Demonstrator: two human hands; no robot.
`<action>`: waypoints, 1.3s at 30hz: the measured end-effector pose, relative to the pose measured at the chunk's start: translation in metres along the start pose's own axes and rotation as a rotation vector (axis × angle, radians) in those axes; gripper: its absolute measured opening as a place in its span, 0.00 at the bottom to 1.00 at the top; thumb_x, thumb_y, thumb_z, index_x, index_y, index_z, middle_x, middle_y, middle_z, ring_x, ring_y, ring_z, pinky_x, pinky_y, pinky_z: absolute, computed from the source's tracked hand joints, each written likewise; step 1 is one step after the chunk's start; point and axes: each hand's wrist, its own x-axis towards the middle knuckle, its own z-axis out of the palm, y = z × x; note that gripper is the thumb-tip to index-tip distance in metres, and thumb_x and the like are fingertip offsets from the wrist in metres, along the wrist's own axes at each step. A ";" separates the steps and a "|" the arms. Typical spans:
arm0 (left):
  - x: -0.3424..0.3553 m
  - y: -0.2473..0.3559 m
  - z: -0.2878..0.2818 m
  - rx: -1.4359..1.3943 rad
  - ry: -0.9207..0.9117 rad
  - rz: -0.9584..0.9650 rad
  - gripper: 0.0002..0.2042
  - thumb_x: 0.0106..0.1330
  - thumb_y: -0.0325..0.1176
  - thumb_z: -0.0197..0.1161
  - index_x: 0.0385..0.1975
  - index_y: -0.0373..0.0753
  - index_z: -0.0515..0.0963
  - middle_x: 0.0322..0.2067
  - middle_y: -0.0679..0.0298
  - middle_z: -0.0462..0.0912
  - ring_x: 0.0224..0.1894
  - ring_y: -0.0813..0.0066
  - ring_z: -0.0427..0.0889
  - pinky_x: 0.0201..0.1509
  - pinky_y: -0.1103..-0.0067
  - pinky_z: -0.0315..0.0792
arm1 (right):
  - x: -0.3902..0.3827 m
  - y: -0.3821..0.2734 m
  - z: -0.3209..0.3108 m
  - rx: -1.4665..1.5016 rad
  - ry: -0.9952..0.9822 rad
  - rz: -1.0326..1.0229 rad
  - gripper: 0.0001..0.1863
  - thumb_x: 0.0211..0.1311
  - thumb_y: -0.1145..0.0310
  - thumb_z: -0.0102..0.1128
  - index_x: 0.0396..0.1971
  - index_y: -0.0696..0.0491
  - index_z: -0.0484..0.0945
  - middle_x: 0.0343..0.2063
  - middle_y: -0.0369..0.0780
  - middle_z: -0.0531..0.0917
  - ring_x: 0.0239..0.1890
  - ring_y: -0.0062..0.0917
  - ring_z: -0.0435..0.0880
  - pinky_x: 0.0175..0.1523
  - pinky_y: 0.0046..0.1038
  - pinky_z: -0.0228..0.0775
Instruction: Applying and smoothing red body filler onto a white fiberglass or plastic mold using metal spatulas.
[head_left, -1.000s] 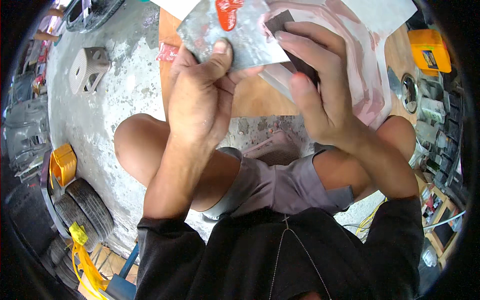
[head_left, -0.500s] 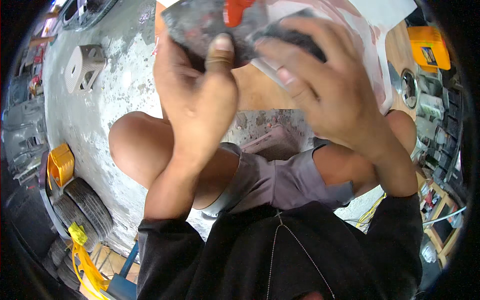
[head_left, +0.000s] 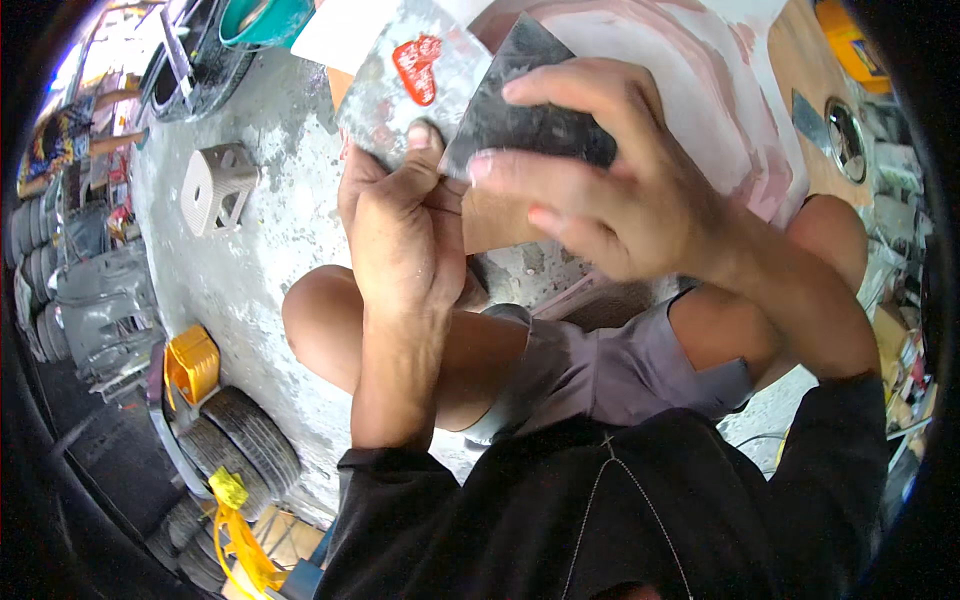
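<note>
My left hand (head_left: 400,225) grips a grey, smudged flat plate (head_left: 382,95), its thumb on the near edge; a blob of red paste (head_left: 418,70) lies on the plate. My right hand (head_left: 635,190) holds a dark, flat square spreader (head_left: 525,55), its fingers curled over it and somewhat blurred. The spreader overlaps or meets the plate's right side; whether they touch is hard to tell. Beyond both hands lies a white, curved panel with pink streaks (head_left: 685,70), partly hidden by the right hand, above a wooden board (head_left: 495,220).
A plastic stool (head_left: 210,190), yellow container (head_left: 190,365), stacked tyres (head_left: 240,440) and teal basin (head_left: 255,20) are on the left. Another person (head_left: 65,140) is at the far upper left. A yellow box (head_left: 850,40) and round metallic lid (head_left: 843,140) sit at the right.
The view has swung, shifting the scene rightward and showing the other person more fully. The dark spreader has moved left and now stands flatter toward me beside the plate.
</note>
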 end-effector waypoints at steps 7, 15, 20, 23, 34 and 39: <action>-0.002 0.017 -0.021 0.038 -0.108 0.080 0.15 0.72 0.19 0.48 0.57 0.30 0.65 0.48 0.55 0.78 0.46 0.67 0.83 0.44 0.70 0.87 | -0.016 0.035 -0.023 -0.266 -0.203 0.338 0.18 0.60 0.70 0.61 0.51 0.46 0.82 0.54 0.43 0.75 0.57 0.42 0.73 0.63 0.41 0.63; -0.013 0.015 -0.043 0.146 0.099 0.020 0.17 0.72 0.20 0.51 0.60 0.31 0.65 0.52 0.56 0.77 0.51 0.65 0.82 0.52 0.66 0.85 | -0.043 0.041 -0.030 0.094 0.473 0.385 0.13 0.62 0.71 0.59 0.46 0.55 0.78 0.45 0.44 0.75 0.46 0.28 0.76 0.50 0.32 0.73; -0.028 0.027 -0.056 0.049 0.134 -0.034 0.21 0.71 0.21 0.50 0.64 0.31 0.63 0.56 0.51 0.77 0.55 0.61 0.81 0.53 0.65 0.85 | -0.076 0.036 -0.057 -0.045 0.398 0.483 0.14 0.61 0.72 0.60 0.47 0.54 0.78 0.47 0.44 0.75 0.47 0.29 0.76 0.51 0.33 0.73; -0.033 0.026 -0.067 0.045 0.108 -0.022 0.20 0.70 0.21 0.51 0.62 0.29 0.66 0.55 0.50 0.79 0.53 0.60 0.83 0.53 0.65 0.85 | -0.095 0.039 -0.050 -0.045 0.375 0.512 0.14 0.61 0.72 0.60 0.47 0.53 0.79 0.47 0.44 0.75 0.48 0.30 0.76 0.52 0.33 0.73; -0.010 0.007 -0.061 0.007 0.053 -0.089 0.19 0.70 0.23 0.53 0.60 0.27 0.68 0.54 0.49 0.79 0.54 0.59 0.82 0.55 0.65 0.84 | -0.131 0.019 -0.079 -0.194 0.156 0.643 0.16 0.59 0.73 0.62 0.49 0.51 0.80 0.50 0.44 0.75 0.50 0.32 0.76 0.54 0.34 0.72; -0.005 0.005 -0.040 -0.019 -0.094 -0.145 0.18 0.71 0.26 0.52 0.58 0.26 0.70 0.52 0.49 0.81 0.53 0.60 0.83 0.50 0.66 0.85 | -0.141 -0.002 -0.113 -0.308 -0.012 0.699 0.17 0.58 0.73 0.63 0.49 0.50 0.80 0.51 0.44 0.75 0.52 0.33 0.76 0.56 0.35 0.72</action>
